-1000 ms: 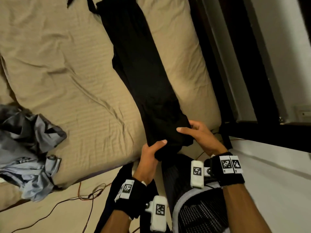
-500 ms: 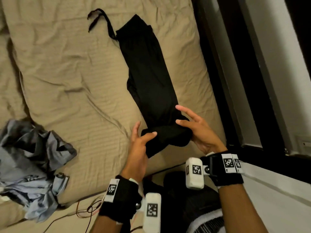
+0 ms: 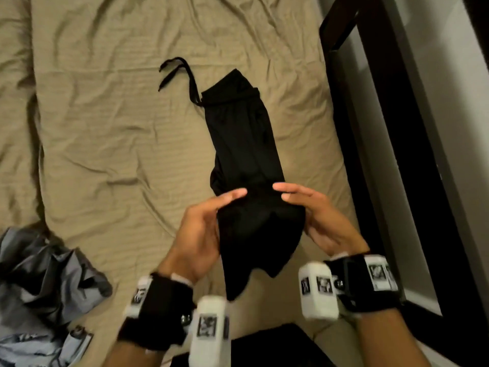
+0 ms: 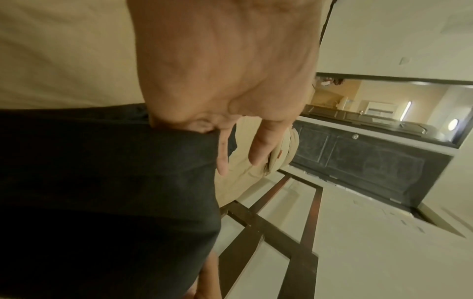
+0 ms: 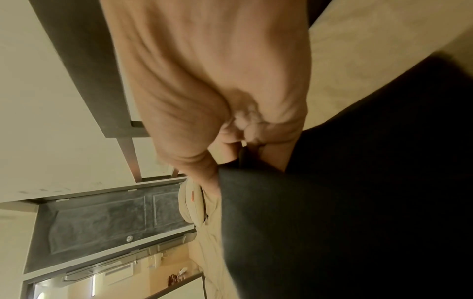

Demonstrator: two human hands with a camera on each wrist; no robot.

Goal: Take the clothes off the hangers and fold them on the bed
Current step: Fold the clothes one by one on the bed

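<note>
From the head view, black trousers [image 3: 243, 160] are laid on the bed [image 3: 105, 128], the near end lifted at six o'clock, pinched by the left hand [image 3: 198, 234] and the right hand [image 3: 317, 221]. Grey clothes [image 3: 39, 287] are heaped at eight o'clock. At each wrist view, fabric [image 4: 102, 192] is gripped [image 5: 345, 202].
</note>
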